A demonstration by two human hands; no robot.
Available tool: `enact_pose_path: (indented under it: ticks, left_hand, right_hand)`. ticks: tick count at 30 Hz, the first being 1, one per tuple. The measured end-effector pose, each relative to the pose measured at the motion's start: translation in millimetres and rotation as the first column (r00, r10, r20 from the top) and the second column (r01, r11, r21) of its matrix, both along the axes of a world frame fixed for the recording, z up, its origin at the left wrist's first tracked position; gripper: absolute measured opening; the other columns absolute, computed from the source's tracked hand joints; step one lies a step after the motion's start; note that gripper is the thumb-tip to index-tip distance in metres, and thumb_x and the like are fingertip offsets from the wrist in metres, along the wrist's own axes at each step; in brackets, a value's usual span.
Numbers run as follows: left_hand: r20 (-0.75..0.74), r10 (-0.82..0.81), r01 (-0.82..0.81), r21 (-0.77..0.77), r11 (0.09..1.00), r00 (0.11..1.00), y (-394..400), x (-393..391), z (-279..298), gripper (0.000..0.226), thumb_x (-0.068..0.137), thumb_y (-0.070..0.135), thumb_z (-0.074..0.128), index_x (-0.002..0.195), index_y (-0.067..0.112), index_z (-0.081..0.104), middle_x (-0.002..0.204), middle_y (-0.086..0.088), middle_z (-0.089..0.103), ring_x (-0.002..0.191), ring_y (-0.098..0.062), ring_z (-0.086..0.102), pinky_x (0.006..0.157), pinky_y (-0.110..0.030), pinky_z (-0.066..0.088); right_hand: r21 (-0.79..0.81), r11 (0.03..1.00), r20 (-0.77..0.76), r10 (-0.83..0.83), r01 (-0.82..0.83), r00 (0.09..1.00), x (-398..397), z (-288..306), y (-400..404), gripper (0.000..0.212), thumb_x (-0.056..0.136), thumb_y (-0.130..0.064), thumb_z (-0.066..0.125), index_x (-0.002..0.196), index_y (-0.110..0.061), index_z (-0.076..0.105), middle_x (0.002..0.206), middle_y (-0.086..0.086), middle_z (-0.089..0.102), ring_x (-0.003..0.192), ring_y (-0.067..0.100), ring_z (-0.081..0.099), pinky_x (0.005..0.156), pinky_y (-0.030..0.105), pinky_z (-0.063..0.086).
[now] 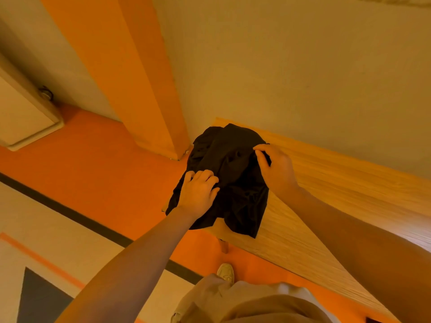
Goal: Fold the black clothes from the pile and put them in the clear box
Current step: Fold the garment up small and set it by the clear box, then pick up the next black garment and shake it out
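At the far left corner of the wooden table [326, 206] lay the heap of black clothes [235, 173], crumpled and bunched, its long axis running from the wall side back toward the person, slightly tilted to the right. Its near hem spilled toward the front edge of the table, and the left part of the cloth hung just past the table's end over the orange floor [93, 159]. The left hand [198, 192] rested on the left side of the heap with its fingers curled into the fabric, gripping a fold. The right hand [272, 166] sat on the upper right edge of the heap, thumb and forefinger pinching the cloth there, the other fingers bent behind them. Both bare forearms reached out from the bottom of the view.

Beyond the heap stood a pale wall [279, 66], touching the back of the table, and an orange pillar [140, 89] rose just to the left of the corner. A white cabinet-like unit [21, 113] showed well off to the left. Below, one light shoe [225, 271] stood on the floor near the table leg [223, 245], with beige trousers [233, 299] at the bottom edge. A dark stripe [70, 206] crossed the floor.
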State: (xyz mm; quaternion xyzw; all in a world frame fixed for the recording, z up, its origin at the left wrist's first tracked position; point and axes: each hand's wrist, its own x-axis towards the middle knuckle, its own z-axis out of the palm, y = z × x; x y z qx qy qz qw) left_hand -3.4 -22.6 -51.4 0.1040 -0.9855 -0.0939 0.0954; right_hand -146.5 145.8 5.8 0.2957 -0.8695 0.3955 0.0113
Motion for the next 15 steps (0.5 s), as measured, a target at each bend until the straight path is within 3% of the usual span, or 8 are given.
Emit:
enact_pose_path:
  ticks: [3,7,10,12,15]
  left_hand:
    - [-0.071,0.094,-0.089,0.069,0.994,0.993,1,-5,1,0.009,0.094,0.019,0.056,0.094,0.018,0.065,0.101,0.002,0.061,0.095,-0.02,0.059,0.091,-0.038,0.035]
    - [-0.187,0.247,-0.208,0.209,0.956,0.951,0,-15,23,0.011,0.098,0.015,0.049,0.091,0.014,0.058,0.086,-0.001,0.059,0.081,-0.022,0.057,0.082,-0.038,0.04]
    - [-0.215,0.376,-0.283,0.366,0.887,0.901,-5,-24,39,0.016,0.102,0.018,0.04,0.1,0.007,0.053,0.076,-0.01,0.058,0.064,-0.028,0.057,0.054,-0.033,0.042]
    - [-0.222,0.431,-0.288,0.476,0.831,0.875,-9,-26,47,0.019,0.103,0.019,0.036,0.107,0.004,0.047,0.068,-0.007,0.052,0.051,-0.021,0.048,0.043,-0.021,0.031]
    - [-0.243,0.455,-0.251,0.574,0.779,0.857,-16,-25,57,0.017,0.104,0.016,0.034,0.11,0.004,0.044,0.065,0.006,0.04,0.048,-0.008,0.036,0.044,-0.016,0.032]
  right_hand:
    - [-0.067,0.998,0.074,-0.008,0.013,0.997,-4,9,-3,0.023,0.098,-0.019,0.051,0.116,-0.013,0.065,0.115,0.001,0.065,0.107,0.012,0.058,0.091,0.022,0.046]
    - [-0.131,0.99,0.193,0.074,-0.049,0.978,-4,16,-6,0.019,0.097,-0.021,0.054,0.111,-0.018,0.067,0.106,-0.009,0.065,0.103,0.006,0.058,0.09,0.018,0.046]
    - [-0.147,0.985,0.223,0.117,-0.086,0.968,-4,21,-12,0.018,0.097,-0.024,0.054,0.108,-0.02,0.068,0.101,-0.014,0.063,0.097,-0.002,0.056,0.084,0.008,0.042]
    - [-0.139,0.984,0.227,0.14,-0.11,0.964,-5,23,-14,0.015,0.096,-0.025,0.056,0.104,-0.021,0.067,0.096,-0.017,0.062,0.091,-0.007,0.056,0.08,0.004,0.041]
    - [-0.07,0.984,0.235,0.175,-0.163,0.956,-8,22,-9,0.016,0.09,-0.03,0.065,0.103,-0.022,0.067,0.096,-0.017,0.061,0.089,-0.006,0.056,0.081,0.01,0.044]
